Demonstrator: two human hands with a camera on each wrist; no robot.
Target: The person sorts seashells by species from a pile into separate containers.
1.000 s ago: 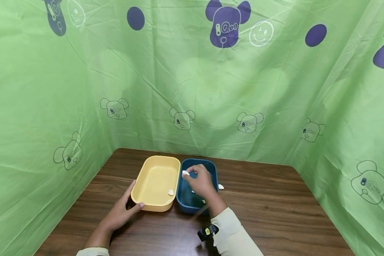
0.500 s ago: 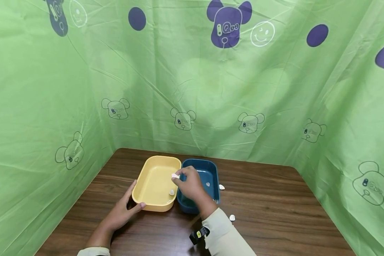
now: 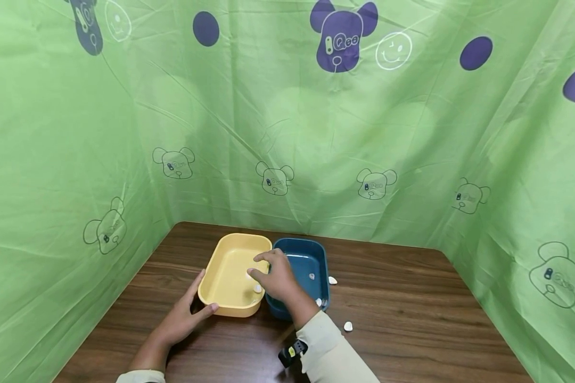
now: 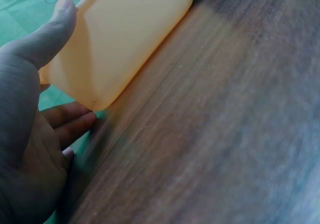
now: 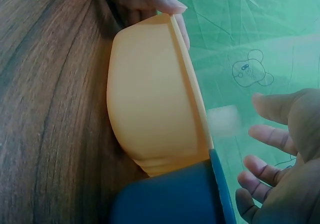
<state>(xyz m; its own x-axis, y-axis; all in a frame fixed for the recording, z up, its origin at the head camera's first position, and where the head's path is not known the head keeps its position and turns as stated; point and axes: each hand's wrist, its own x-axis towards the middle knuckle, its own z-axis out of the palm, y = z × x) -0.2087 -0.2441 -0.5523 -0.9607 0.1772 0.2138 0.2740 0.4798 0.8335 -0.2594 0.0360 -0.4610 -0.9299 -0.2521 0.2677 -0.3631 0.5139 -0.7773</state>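
Note:
My left hand (image 3: 179, 318) holds the near left corner of a yellow plastic box (image 3: 232, 307), thumb on the near rim and fingers along the outer left side. Above the box's right side is my right hand (image 3: 279, 276), thumb and index finger spread apart with nothing between them. Beside its fingertips a blurred white piece (image 5: 224, 121) hangs in the air in the right wrist view. One small white pebble-like piece (image 3: 257, 288) lies inside the yellow box. The pieces' exact kind cannot be told.
A dark blue box (image 3: 327, 266) stands against the yellow one's right side, with white pieces (image 3: 312, 276) inside. On the wooden table (image 3: 412, 308) lie two more, one white piece (image 3: 333, 280) beside the blue box and another nearer. Green printed cloth (image 3: 316, 127) encloses the table.
My right hand has moved left from over the blue box to the yellow box, and its fingers have let go of the white piece. The left hand stays in place.

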